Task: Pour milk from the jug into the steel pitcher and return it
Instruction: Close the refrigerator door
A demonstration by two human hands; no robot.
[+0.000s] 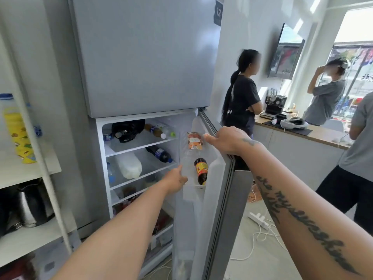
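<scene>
Milk jug [129, 165] lies on its side on the middle fridge shelf, dark bottle [159, 154] far-right of it. Right hand [224, 140] grips the open fridge door [214, 199] at its top edge. Left hand [175, 179] at the shelf front, beside the door bin; finger pose unclear. Cables [256, 239] on the floor right of the door.

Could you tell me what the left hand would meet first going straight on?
Likely the left hand meets the clear door shelf holding the dark brown yellow-labelled bottle, not the white plastic milk jug; depth is unclear.

Open front of shelf [145, 175], milk jug [129, 165] between dark bottle [159, 154] and small bottle [111, 173] close beside
</scene>
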